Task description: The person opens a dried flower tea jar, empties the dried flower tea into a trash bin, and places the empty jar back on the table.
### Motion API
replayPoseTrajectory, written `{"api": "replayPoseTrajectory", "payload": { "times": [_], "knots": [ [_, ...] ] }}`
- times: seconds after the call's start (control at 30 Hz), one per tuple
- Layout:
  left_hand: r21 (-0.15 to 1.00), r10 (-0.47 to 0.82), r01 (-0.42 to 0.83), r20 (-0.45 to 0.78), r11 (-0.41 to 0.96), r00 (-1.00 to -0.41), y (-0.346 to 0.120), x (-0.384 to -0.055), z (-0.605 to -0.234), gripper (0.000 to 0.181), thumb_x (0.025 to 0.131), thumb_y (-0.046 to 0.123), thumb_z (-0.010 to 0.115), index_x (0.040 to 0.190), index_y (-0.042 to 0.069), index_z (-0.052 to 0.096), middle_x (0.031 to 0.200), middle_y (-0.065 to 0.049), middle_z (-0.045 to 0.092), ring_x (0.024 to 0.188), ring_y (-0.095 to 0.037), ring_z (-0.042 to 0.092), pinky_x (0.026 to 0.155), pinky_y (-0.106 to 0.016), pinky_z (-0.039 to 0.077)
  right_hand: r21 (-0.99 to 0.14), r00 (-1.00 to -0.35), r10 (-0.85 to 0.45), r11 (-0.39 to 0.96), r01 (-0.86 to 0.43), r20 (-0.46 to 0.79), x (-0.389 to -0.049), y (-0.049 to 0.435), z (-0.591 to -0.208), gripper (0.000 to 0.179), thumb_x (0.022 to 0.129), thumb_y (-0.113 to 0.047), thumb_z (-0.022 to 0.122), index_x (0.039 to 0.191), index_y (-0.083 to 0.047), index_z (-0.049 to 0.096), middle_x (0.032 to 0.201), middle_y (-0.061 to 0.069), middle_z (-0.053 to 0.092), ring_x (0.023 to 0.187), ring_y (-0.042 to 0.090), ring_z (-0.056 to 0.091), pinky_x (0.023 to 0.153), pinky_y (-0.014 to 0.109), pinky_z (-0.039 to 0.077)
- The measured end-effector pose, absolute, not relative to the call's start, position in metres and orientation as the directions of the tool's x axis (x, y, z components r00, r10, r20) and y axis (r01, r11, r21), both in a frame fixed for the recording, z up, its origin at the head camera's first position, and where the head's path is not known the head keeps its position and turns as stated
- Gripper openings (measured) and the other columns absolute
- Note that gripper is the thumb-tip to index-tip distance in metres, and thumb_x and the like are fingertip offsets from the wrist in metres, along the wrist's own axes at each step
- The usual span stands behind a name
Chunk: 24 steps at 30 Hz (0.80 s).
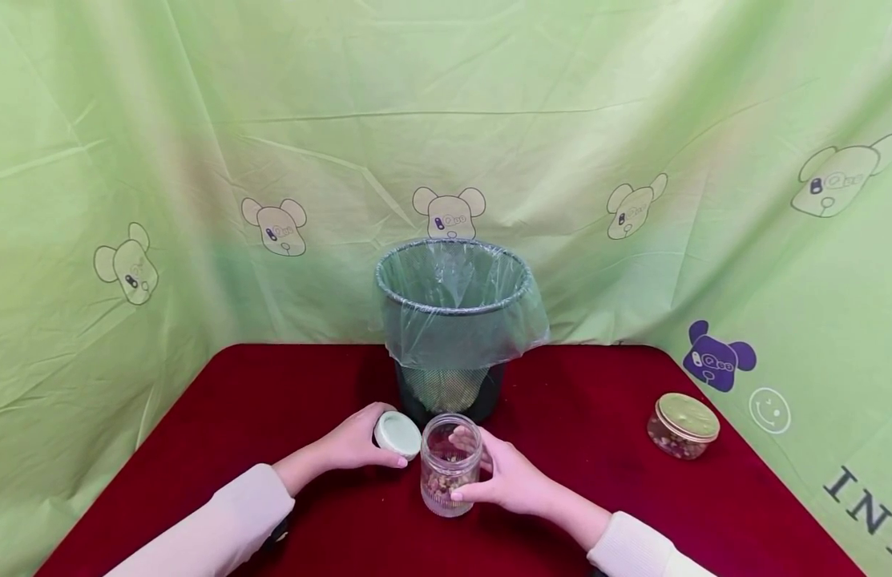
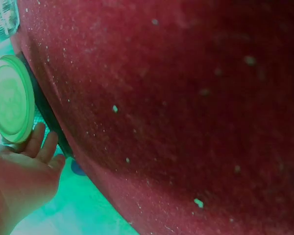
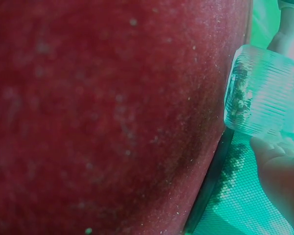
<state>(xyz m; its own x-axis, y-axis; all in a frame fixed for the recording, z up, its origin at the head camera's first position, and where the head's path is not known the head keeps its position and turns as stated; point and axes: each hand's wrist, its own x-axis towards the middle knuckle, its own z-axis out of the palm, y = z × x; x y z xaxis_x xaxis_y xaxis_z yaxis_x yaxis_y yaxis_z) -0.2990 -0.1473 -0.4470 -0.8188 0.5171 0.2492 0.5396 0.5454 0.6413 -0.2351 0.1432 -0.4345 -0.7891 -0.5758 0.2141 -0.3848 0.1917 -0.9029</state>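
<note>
My left hand [image 1: 359, 439] pinches a round pale lid [image 1: 398, 435] by its edge, just left of a ribbed glass jar [image 1: 450, 465]. In the left wrist view the lid [image 2: 11, 99] looks green and is held between thumb and fingers. The uncapped jar is upright and contains small brownish and reddish dried pieces in its lower part. From its right side, my right hand [image 1: 514, 477] grips the jar, thumb in front and fingers behind. The right wrist view shows the ribbed jar wall [image 3: 264, 93] with the pieces gathered at the bottom.
A black mesh waste bin [image 1: 449, 393] lined with a clear plastic bag [image 1: 463, 340] stands behind the hands. At the right lies a low clear jar [image 1: 682, 426] with a gold lid and similar pieces inside. Red cloth [image 1: 308, 377] covers the table; green printed curtains surround it.
</note>
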Motion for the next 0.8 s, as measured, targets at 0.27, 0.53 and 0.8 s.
{"api": "replayPoseTrajectory", "payload": {
  "times": [0.27, 0.53, 0.8],
  "knots": [
    [0.616, 0.552, 0.562, 0.236, 0.552, -0.800, -0.1445, -0.2994, -0.4506, 0.076, 0.067, 0.042, 0.087, 0.121, 0.000, 0.054, 0.109, -0.002, 0.057, 0.101, -0.019, 0.055, 0.089, -0.036, 0.046, -0.901, -0.783, -0.580, 0.182, -0.393, 0.225, -0.2359, 0.1432, -0.4355, 0.073, 0.079, -0.014, 0.082, 0.137, 0.002, 0.041, 0.132, 0.018, 0.053, 0.124, 0.031, 0.051, 0.098, 0.023, 0.041],
    [0.607, 0.574, 0.573, 0.223, 0.551, -0.788, -0.1471, -0.3004, -0.4503, 0.077, 0.067, 0.040, 0.088, 0.122, -0.001, 0.053, 0.111, -0.004, 0.056, 0.102, -0.021, 0.055, 0.090, -0.039, 0.045, -0.897, -0.798, -0.563, 0.209, -0.390, 0.216, -0.2350, 0.1430, -0.4331, 0.070, 0.078, -0.015, 0.082, 0.135, 0.001, 0.044, 0.131, 0.017, 0.054, 0.123, 0.030, 0.052, 0.098, 0.025, 0.041],
    [0.603, 0.565, 0.558, 0.205, 0.571, -0.799, -0.1475, -0.2999, -0.4535, 0.078, 0.064, 0.041, 0.089, 0.120, 0.000, 0.053, 0.109, -0.002, 0.055, 0.102, -0.020, 0.053, 0.090, -0.039, 0.044, -0.892, -0.818, -0.535, 0.237, -0.385, 0.211, -0.2328, 0.1412, -0.4329, 0.072, 0.076, -0.017, 0.084, 0.134, 0.001, 0.045, 0.130, 0.015, 0.055, 0.123, 0.029, 0.052, 0.096, 0.021, 0.040]
  ]
}}
